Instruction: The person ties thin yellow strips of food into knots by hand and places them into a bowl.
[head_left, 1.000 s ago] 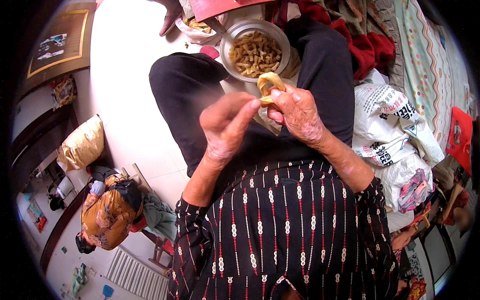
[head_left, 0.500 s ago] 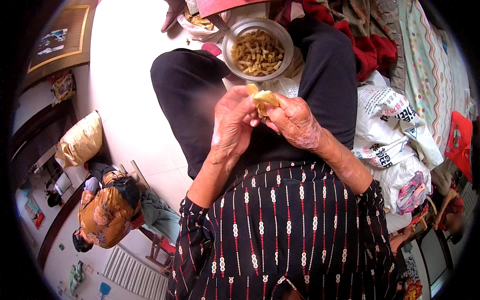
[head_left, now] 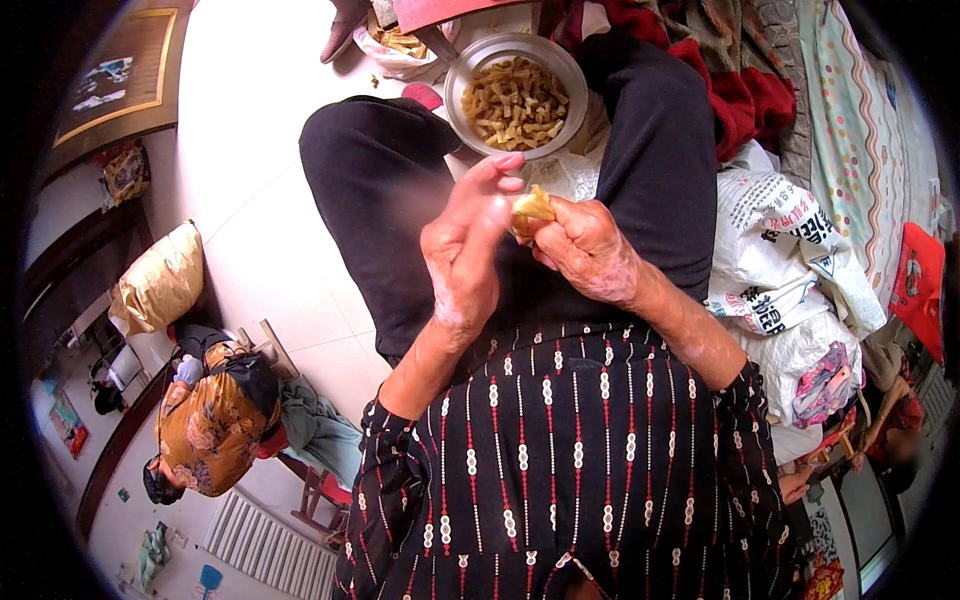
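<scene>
Above my lap, my right hand (head_left: 592, 252) pinches a crumpled, folded yellow piece (head_left: 535, 206) between thumb and fingers. It looks thin and leaf- or paper-like; its exact kind I cannot make out. Just left of it is my left hand (head_left: 462, 255), fingers stretched upward and slightly blurred, with nothing visible in them. Beyond both hands, between my knees, stands a round metal basin (head_left: 577, 95). Many short yellow-brown strips (head_left: 512, 100) lie heaped in it.
A white bag (head_left: 395, 62) of yellow pieces stands past the basin, by a pink-red tabletop (head_left: 450, 10). White printed sacks (head_left: 770, 250) lie at my right beside a bed (head_left: 850, 130). Another person in an orange floral top (head_left: 215, 420) is at lower left.
My left hand has come off the yellow piece, its fingers straightening up and away. My right hand keeps its hold in nearly the same place.
</scene>
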Demonstrator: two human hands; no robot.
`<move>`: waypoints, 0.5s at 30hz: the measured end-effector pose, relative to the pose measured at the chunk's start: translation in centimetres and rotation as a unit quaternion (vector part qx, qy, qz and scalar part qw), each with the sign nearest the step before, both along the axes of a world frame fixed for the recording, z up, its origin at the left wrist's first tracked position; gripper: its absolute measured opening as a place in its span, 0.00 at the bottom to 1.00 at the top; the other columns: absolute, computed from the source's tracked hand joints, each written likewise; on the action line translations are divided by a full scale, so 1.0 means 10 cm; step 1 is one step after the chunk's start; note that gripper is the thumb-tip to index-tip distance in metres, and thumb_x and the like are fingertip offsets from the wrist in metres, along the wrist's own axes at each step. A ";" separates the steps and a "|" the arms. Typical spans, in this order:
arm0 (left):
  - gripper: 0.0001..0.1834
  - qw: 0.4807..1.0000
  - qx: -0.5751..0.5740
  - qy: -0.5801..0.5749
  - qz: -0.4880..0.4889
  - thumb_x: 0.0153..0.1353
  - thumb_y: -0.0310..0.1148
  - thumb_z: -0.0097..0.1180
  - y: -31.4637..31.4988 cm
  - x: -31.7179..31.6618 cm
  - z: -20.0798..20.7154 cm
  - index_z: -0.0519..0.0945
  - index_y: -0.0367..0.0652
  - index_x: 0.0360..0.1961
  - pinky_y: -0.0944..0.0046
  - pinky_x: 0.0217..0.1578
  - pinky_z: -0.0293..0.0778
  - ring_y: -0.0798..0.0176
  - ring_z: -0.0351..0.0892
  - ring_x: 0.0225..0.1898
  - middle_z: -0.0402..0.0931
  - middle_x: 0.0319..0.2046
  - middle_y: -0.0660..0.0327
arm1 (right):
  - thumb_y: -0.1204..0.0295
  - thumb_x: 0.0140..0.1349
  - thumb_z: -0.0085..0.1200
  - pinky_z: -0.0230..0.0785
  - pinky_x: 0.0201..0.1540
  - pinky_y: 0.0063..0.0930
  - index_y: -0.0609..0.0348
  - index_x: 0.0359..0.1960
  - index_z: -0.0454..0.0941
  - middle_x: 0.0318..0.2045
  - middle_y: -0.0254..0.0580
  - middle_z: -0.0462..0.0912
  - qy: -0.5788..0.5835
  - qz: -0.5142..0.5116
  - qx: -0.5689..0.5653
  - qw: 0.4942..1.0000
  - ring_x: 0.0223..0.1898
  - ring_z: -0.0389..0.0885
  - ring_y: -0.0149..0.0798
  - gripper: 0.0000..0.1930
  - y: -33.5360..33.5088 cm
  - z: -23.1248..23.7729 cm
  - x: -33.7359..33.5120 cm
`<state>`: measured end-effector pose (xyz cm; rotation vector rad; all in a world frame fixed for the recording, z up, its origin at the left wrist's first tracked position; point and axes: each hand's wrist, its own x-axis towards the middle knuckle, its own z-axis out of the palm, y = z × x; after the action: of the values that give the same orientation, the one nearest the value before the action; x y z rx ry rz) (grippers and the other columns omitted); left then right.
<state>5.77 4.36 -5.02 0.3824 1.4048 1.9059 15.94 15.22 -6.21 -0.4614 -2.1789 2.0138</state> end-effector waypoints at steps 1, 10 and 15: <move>0.10 0.996 -0.010 0.085 -0.026 0.55 0.24 0.56 0.00 -0.01 0.02 0.79 0.30 0.37 0.61 0.53 0.63 0.61 0.70 0.50 0.69 0.52 0.49 | 0.72 0.60 0.45 0.65 0.22 0.36 0.68 0.28 0.68 0.17 0.52 0.72 -0.011 -0.004 -0.026 1.000 0.20 0.76 0.49 0.09 0.00 0.03 0.00; 0.09 0.998 -0.008 0.062 -0.030 0.53 0.24 0.55 -0.03 0.02 -0.01 0.80 0.32 0.35 0.59 0.54 0.63 0.59 0.67 0.53 0.66 0.55 0.49 | 0.71 0.65 0.41 0.66 0.22 0.32 0.66 0.33 0.69 0.16 0.45 0.72 0.005 0.026 -0.044 0.999 0.19 0.75 0.40 0.09 0.04 0.11 0.02; 0.10 0.987 0.039 -0.157 -0.022 0.54 0.24 0.54 -0.03 0.01 0.09 0.80 0.31 0.35 0.63 0.54 0.62 0.62 0.66 0.53 0.66 0.54 0.51 | 0.69 0.66 0.42 0.65 0.22 0.31 0.66 0.35 0.70 0.15 0.45 0.71 -0.016 0.012 -0.091 0.996 0.18 0.74 0.39 0.11 0.03 0.18 0.04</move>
<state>5.90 4.05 -4.12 0.1382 1.1087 1.8926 16.33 15.47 -4.41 -0.4946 -2.0375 2.2448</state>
